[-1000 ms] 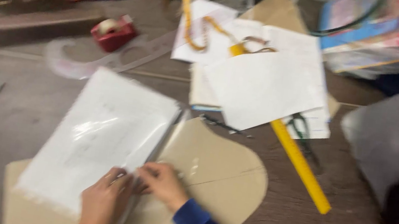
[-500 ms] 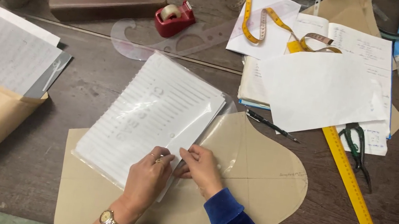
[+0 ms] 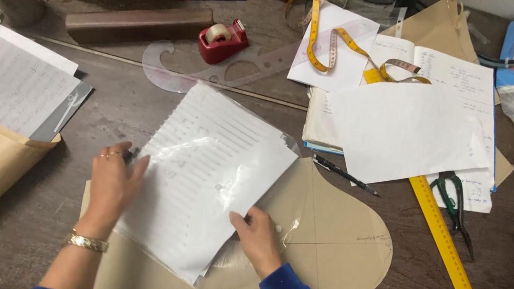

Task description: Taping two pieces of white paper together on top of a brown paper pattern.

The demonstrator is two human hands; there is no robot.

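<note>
Brown paper pattern [image 3: 325,238] under plastic-sleeved sheets [image 3: 210,178], pen [image 3: 343,174], yellow ruler [image 3: 444,244] beside

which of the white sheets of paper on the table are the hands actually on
The lined white sheet in a clear plastic sleeve at the centre, atop the tan paper pattern piece. The left hand and right hand both touch it; the other sheets lie untouched.
</note>
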